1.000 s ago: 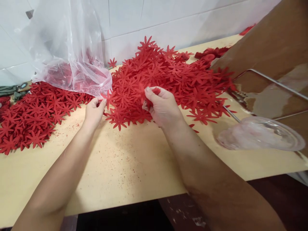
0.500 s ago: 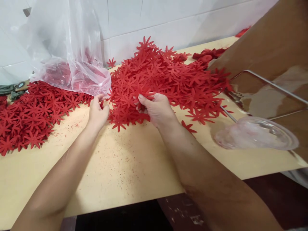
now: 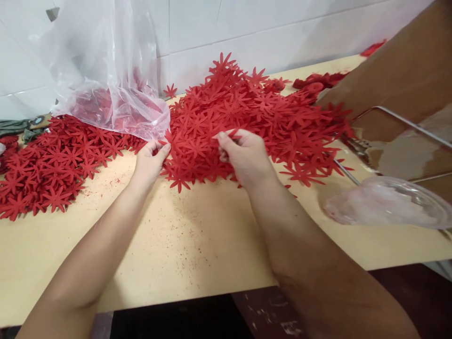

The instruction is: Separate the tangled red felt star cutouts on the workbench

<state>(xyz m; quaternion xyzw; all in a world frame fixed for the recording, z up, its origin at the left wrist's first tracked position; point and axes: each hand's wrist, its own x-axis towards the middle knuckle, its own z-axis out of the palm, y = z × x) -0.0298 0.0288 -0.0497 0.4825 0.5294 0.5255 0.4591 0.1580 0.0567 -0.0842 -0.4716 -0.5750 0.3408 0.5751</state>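
A heap of red flower-shaped cutouts (image 3: 208, 113) with long narrow petals lies between and beyond my hands. My left hand (image 3: 150, 162) is pinched at the heap's left edge, with red petals showing at its thumb and fingertips. Over the front of the heap, my right hand (image 3: 249, 153) is closed, thumb against fingers, on a red flower cutout (image 3: 233, 134); most of that piece is hidden by the fingers. A second, darker-looking pile of the same cutouts (image 3: 60, 165) spreads to the left.
A translucent plastic bag (image 3: 120, 89) stands over the left pile, against the tiled wall (image 3: 247, 23). On the right are a clear plastic tub (image 3: 384, 202), a metal rod frame (image 3: 416, 127) and a brown cardboard sheet (image 3: 395, 70). Red crumbs dot the table (image 3: 169, 273).
The view has shifted a little, so the scene sits farther right. My right hand has moved slightly right, away from my left, and less of its red piece shows.
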